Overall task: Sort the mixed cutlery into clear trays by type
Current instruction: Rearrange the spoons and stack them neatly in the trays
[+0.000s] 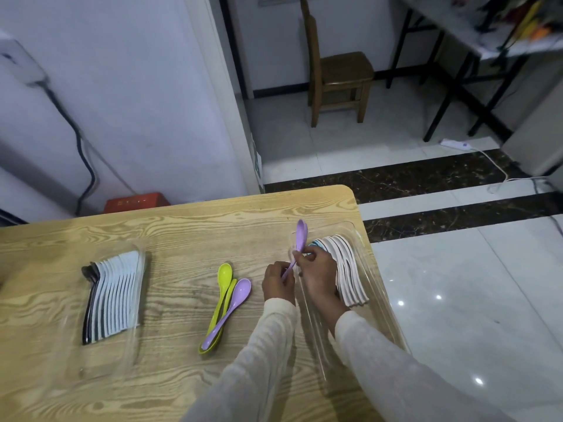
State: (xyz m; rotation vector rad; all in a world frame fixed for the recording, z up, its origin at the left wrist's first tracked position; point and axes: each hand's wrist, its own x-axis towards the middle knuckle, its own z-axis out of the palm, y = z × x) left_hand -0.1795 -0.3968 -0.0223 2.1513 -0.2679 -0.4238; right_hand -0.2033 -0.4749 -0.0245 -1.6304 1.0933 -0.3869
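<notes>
A purple spoon (300, 236) stands tilted, bowl up, at the left rim of the right clear tray (376, 287). My left hand (277, 281) pinches its handle low down; my right hand (316, 272) pinches it higher, over the tray. Behind my right hand the tray holds a row of pale pink spoons (347, 269) with a blue one at the far end. Loose on the wooden table (182, 239) lie two lime-green spoons (224, 278) and another purple spoon (236, 300) across them. The left clear tray (134, 345) holds a row of white cutlery (115, 293) with dark pieces at its left.
The table's right edge runs just past the right tray, with tiled floor beyond. A wooden chair (338, 74) and a black-legged table (475, 56) stand further back. A white wall, a cable and a red box (137, 202) are behind the table's far edge.
</notes>
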